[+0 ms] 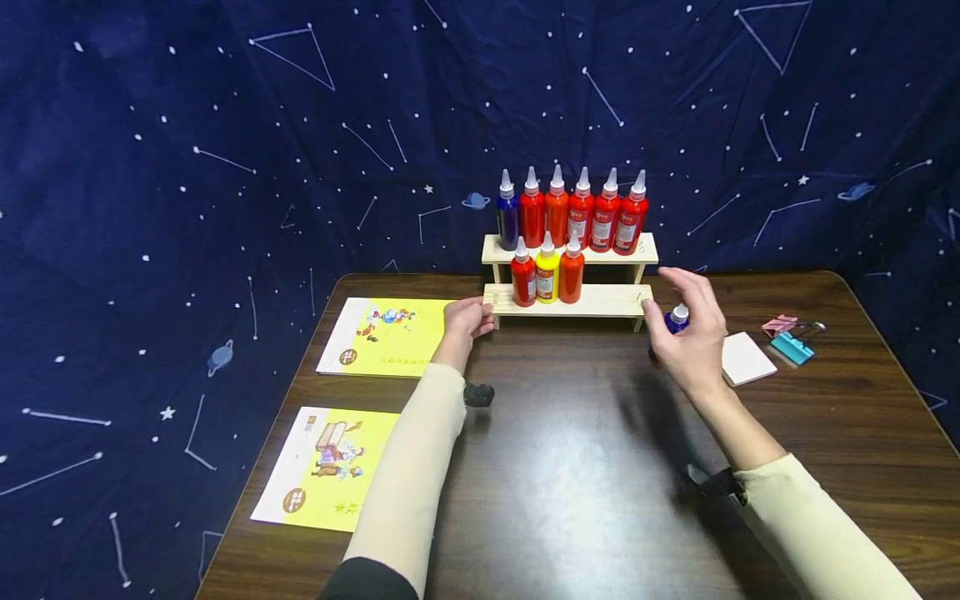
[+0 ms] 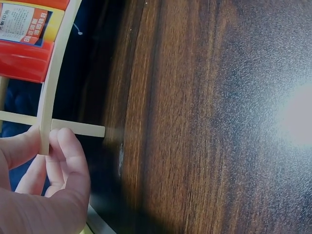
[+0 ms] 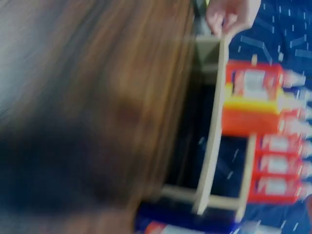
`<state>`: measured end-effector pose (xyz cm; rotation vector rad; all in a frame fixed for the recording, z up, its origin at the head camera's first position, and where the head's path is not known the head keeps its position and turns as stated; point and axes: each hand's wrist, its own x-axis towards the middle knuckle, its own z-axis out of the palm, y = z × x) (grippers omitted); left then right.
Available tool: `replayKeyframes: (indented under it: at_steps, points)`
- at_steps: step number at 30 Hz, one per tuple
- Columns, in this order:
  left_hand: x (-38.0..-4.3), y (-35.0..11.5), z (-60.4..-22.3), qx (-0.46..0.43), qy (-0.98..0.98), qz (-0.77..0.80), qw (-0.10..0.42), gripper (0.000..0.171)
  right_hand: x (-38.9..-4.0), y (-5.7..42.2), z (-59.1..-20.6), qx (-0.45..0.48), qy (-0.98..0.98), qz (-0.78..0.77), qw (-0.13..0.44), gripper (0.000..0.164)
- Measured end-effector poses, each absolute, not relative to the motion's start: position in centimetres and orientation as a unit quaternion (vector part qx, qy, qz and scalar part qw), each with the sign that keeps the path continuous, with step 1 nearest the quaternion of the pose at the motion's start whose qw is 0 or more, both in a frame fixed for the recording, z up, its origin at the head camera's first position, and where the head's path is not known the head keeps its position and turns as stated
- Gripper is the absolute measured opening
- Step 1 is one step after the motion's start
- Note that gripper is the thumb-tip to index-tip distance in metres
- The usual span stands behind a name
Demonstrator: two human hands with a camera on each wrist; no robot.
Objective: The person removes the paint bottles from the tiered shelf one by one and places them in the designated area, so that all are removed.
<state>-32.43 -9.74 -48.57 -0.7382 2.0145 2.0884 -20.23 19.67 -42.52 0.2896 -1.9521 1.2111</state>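
tabletop (image 1: 555, 500): left hand (image 1: 465, 322) pinches shelf (image 1: 609, 302).

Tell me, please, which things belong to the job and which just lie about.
Seemingly in use:
pale wooden two-tier rack
red, orange, yellow and blue plastic bottles

Seemingly lying about:
yellow-and-white paper booklets
square white pad
pink clip
teal binder clip

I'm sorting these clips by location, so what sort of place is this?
Probably an indoor tabletop workspace, perhaps for crafts: a dark brown wood-grain table stands before a navy blue cloth backdrop with white constellations, and a two-tier pale wooden rack holds mostly red plastic squeeze bottles.
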Motion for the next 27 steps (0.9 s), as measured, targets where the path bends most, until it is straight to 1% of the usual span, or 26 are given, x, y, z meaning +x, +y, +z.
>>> replayKeyframes:
  at_steps: [3,6,8,10,15,18,22,27]
  points:
    - [-32.5,-9.7,-48.8,-0.253,0.673,0.691,0.073,0.030,-21.4,18.0,-42.5,0.132,-0.809,0.477,0.318,0.054]
    - [-32.6,-9.6,-49.2,-0.260,0.674,0.687,0.078,0.029,-22.7,16.6,-42.8,0.122,-0.840,0.478,0.223,0.063]
    - [-32.7,-9.6,-49.3,-0.262,0.674,0.687,0.074,0.028,-23.7,15.7,-42.9,0.111,-0.850,0.483,0.178,0.065]
    - [-32.7,-9.6,-49.3,-0.261,0.676,0.686,0.066,0.027,-24.8,15.0,-43.1,0.097,-0.854,0.489,0.146,0.067]
    - [-32.8,-9.7,-48.8,-0.263,0.676,0.686,0.060,0.025,-27.2,13.6,-43.5,0.073,-0.847,0.517,0.098,0.070]
    - [-32.6,-9.6,-48.8,-0.261,0.675,0.687,0.065,0.026,-28.0,13.3,-43.9,0.063,-0.842,0.529,0.078,0.072]
    - [-32.6,-9.6,-48.8,-0.259,0.675,0.688,0.059,0.026,-28.7,13.1,-44.1,0.047,-0.848,0.523,0.069,0.072]
    - [-32.6,-9.7,-49.0,-0.258,0.676,0.688,0.061,0.026,-29.3,13.2,-44.5,0.033,-0.855,0.513,0.072,0.068]
